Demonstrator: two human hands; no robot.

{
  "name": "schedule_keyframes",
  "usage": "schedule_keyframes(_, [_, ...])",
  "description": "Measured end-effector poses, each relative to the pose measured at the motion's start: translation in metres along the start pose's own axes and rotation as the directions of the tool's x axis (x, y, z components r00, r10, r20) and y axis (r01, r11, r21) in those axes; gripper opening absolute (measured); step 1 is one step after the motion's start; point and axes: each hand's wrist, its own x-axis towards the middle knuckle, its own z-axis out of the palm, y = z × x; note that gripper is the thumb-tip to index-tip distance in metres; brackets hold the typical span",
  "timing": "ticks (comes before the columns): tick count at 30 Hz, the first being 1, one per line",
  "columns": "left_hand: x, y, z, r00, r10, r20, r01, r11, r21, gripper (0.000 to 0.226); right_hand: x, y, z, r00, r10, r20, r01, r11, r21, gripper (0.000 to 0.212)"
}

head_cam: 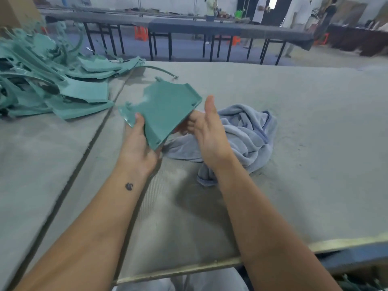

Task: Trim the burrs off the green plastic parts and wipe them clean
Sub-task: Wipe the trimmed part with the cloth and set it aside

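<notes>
A flat green plastic part (165,108) is held up over the grey table (294,122). My left hand (138,143) grips its near left edge, thumb on top. My right hand (207,131) touches the part's right edge from below, thumb raised and fingers partly hidden under the part. A crumpled light blue cloth (247,135) lies on the table just behind and beneath my right hand.
A heap of several more green plastic parts (48,80) covers the far left of the table. A seam (88,148) runs diagonally through the table cover. Beyond stand dark tables (210,28) and people at the back. The table's near metal edge (210,265) is close to me.
</notes>
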Motion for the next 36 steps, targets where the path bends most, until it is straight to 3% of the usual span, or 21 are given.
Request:
schedule_keyframes(2, [-0.004,-0.007,0.001,0.996,0.021,0.082,-0.027,0.997,0.069,0.028,-0.003,0.000,0.008,0.999,0.047,-0.023,-0.046,0.997,0.054,0.042])
schedule_keyframes(4, [-0.009,-0.010,0.003,0.987,0.037,0.158,-0.056,0.992,0.116,0.025,-0.012,0.006,0.010,0.999,0.037,-0.031,-0.036,0.998,0.045,0.028])
schedule_keyframes(7, [-0.014,-0.007,0.007,0.982,0.033,0.184,-0.068,0.980,0.185,0.025,-0.030,0.005,0.000,0.990,0.064,-0.124,-0.055,0.996,0.073,0.028])
schedule_keyframes(9, [-0.017,-0.001,0.014,0.986,-0.010,0.168,-0.010,0.993,0.122,0.015,-0.040,0.000,-0.014,0.970,0.077,-0.232,-0.055,0.993,0.102,0.028])
schedule_keyframes(12, [-0.027,0.006,0.027,0.987,-0.117,0.109,0.119,0.993,-0.007,0.020,-0.064,-0.009,-0.039,0.934,0.066,-0.350,-0.009,0.987,0.161,0.026])
schedule_keyframes(15, [-0.049,-0.005,0.044,0.957,-0.225,0.181,0.194,0.965,0.176,0.010,-0.097,-0.023,-0.064,0.862,0.024,-0.506,0.116,0.963,0.244,0.018])
schedule_keyframes(20, [-0.100,-0.058,0.093,0.852,-0.418,0.316,0.286,0.876,0.387,0.018,-0.171,-0.034,-0.124,0.568,0.050,-0.821,0.220,0.953,0.210,0.012])
schedule_keyframes(24, [-0.157,-0.120,0.135,0.708,-0.602,0.369,0.431,0.782,0.450,0.022,-0.254,-0.033,-0.187,0.181,0.001,-0.984,0.153,0.988,0.029,0.024])
schedule_keyframes(27, [-0.210,-0.176,0.159,0.574,-0.704,0.419,0.385,0.683,0.621,0.014,-0.331,-0.023,-0.227,-0.078,-0.056,-0.995,0.047,0.997,-0.059,0.025])
schedule_keyframes(31, [-0.274,-0.252,0.168,0.449,-0.812,0.373,0.376,0.550,0.746,0.011,-0.430,-0.002,-0.264,-0.310,-0.078,-0.948,-0.132,0.990,-0.039,0.024])
schedule_keyframes(33, [-0.297,-0.287,0.163,0.406,-0.870,0.280,0.401,0.445,0.800,0.012,-0.470,0.008,-0.277,-0.384,-0.087,-0.919,-0.223,0.975,0.001,0.022])
schedule_keyframes(36, [-0.318,-0.331,0.143,0.350,-0.924,0.155,0.307,0.270,0.913,0.023,-0.516,0.023,-0.289,-0.491,-0.096,-0.866,-0.347,0.933,0.093,0.025])
